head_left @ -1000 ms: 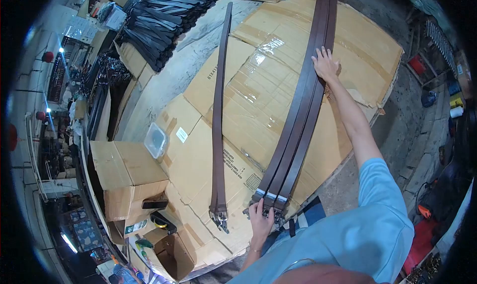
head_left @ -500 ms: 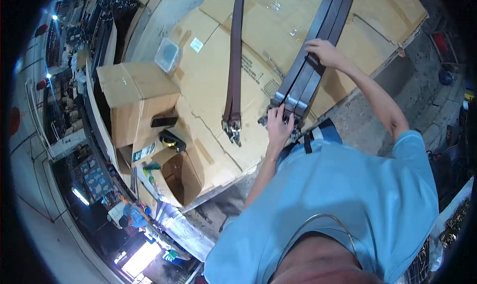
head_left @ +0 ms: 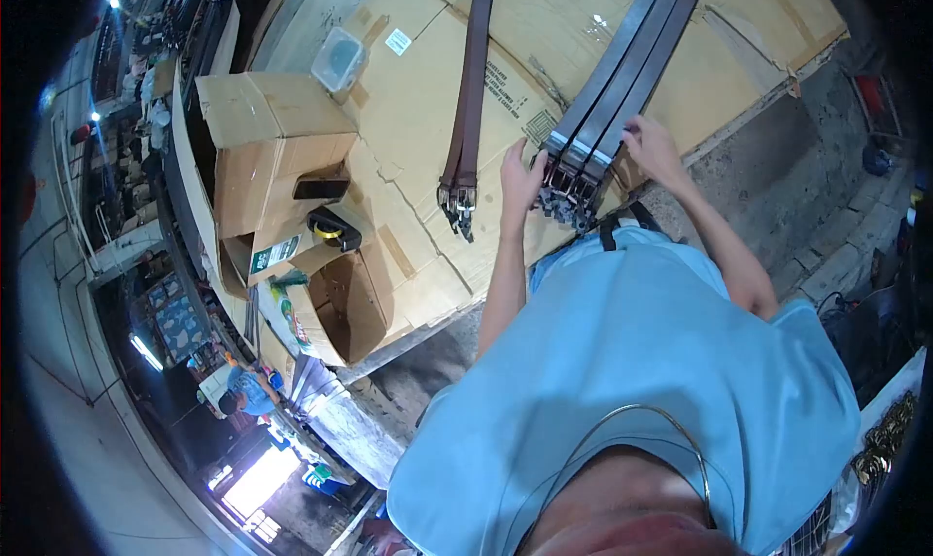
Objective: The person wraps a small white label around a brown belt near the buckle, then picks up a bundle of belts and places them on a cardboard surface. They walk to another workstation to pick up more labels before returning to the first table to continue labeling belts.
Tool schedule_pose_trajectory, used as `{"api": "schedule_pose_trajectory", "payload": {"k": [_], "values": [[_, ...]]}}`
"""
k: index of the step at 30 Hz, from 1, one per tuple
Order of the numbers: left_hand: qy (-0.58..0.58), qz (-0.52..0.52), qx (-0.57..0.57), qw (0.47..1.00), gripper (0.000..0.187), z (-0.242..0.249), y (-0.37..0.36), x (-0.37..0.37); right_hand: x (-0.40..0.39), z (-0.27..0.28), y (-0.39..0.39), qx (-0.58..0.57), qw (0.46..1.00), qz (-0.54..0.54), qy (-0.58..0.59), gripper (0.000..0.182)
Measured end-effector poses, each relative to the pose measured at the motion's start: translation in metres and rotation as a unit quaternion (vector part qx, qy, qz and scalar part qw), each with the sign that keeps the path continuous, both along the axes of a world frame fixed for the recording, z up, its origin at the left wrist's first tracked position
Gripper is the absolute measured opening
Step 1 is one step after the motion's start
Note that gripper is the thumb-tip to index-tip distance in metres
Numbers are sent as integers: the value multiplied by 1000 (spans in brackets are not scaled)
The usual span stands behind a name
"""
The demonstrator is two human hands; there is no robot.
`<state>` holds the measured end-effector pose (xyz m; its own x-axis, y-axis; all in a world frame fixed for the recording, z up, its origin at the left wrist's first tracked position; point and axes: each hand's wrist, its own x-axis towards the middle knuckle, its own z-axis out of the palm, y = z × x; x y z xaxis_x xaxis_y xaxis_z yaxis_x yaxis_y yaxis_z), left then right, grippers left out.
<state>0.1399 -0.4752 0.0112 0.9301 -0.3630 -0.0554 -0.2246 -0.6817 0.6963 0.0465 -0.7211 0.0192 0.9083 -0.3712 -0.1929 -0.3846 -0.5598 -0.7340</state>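
A stack of dark leather belts point(head_left: 622, 80) lies lengthwise on the cardboard, side by side in several rows. Metal buckles point(head_left: 578, 179) are bunched at its near end, close to my body. Just left of these buckles is my left hand point(head_left: 523, 182), thumb and fingers apart, fingertips beside the belt edge. On the opposite side, my right hand point(head_left: 656, 153) has its fingers loosely bent and apart, fingertips right at the outer belt's edge. Farther left lies a separate brown belt bundle point(head_left: 468, 99), its buckles also toward me.
Flattened cardboard point(head_left: 418, 196) covers the worktable. At left stand an opened carton point(head_left: 282, 167) with a phone point(head_left: 321, 188), a tape measure point(head_left: 333, 229) and a smaller box point(head_left: 340, 308). A clear plastic container point(head_left: 338, 60) sits behind. Another person point(head_left: 255, 391) is far off, lower left.
My right hand has come down from the middle of the belts to their buckle end. The left hand has moved off the buckles to their left side. The belt ends now lie more evenly.
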Motion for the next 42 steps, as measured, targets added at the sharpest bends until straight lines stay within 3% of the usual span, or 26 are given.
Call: {"api": "schedule_pose_trajectory", "payload": {"k": [1, 3, 4, 6, 7, 13, 15, 16, 17, 19, 21, 23, 25, 26, 27, 29, 31, 33, 34, 35, 37, 39, 41, 42], "values": [[0, 4, 2, 1000, 44, -16, 4, 8, -8, -2, 8, 2, 1000, 4, 0, 25], [203, -49, -44, 977, 46, -35, 5, 20, -21, -12, 20, 233, 956, -31, 173, 28], [235, -56, -34, 970, 45, -35, 4, 20, -27, -25, 28, 232, 957, -31, 171, 28], [277, -65, -51, 957, 44, -11, -4, 19, -37, -49, 43, 449, 871, -66, 188, 34], [321, -70, -67, 942, 43, -1, -7, 18, -39, -53, 45, 449, 871, -67, 187, 34], [275, -65, -28, 959, 40, -17, -7, 13, -25, -33, 65, 490, 849, -68, 188, 43], [274, -81, -24, 958, 44, -24, -3, 11, -19, 18, 65, 496, 837, -78, 219, 34], [249, -90, -20, 964, 46, -20, -4, 11, -22, -11, 73, 484, 846, -84, 208, 33], [227, -95, -23, 969, 48, -14, -4, 9, -24, -41, 78, 535, 821, -100, 172, 39], [246, -103, -33, 963, 49, 5, -8, 8, -26, -55, 84, 503, 847, -114, 129, 39], [252, -115, -21, 961, 44, -7, -5, 11, -24, -35, 83, 480, 852, -131, 163, 38], [264, -111, -55, 957, 39, 4, -4, 8, -21, -59, 83, 511, 820, -152, 210, 40], [263, -130, -39, 955, 35, 21, -4, 8, -17, -63, 97, 588, 775, -213, 94, 27], [246, -144, -102, 953, 35, 11, -3, 6, -18, -37, 97, 621, 754, -190, 95, 30], [230, -158, -163, 946, 34, -4, -2, 7, -18, -17, 97, 605, 765, -196, 104, 30], [276, -178, -134, 935, 35, -16, 0, 11, -18, -19, 98, 629, 744, -212, 80, 33], [247, -181, -169, 937, 35, -21, -1, 8, -20, 13, 101, 592, 765, -229, 106, 26], [273, -194, -150, 930, 40, -17, 0, 12, -30, -5, 92, 620, 754, -184, 118, 27], [318, -163, -171, 918, 43, -10, 1, 11, -30, -8, 100, 611, 740, -259, 109, 28], [362, -130, -190, 903, 46, -3, 0, 10, -42, -23, 90, 635, 743, -193, 84, 31], [354, -102, -194, 909, 49, -7, 0, 9, -68, -75, 65, 686, 721, -81, 64, 29], [47, 57, -119, 990, 45, 1, 1, 5, -88, -68, 50, 646, 749, -120, 86, 29], [-134, 108, -67, 983, 39, 18, -3, 5, -107, -48, 26, 607, 771, -159, 108, 31], [-154, 112, -53, 980, 37, 40, -10, -1, -121, -31, 12, 604, 768, -183, 113, 34]]}}
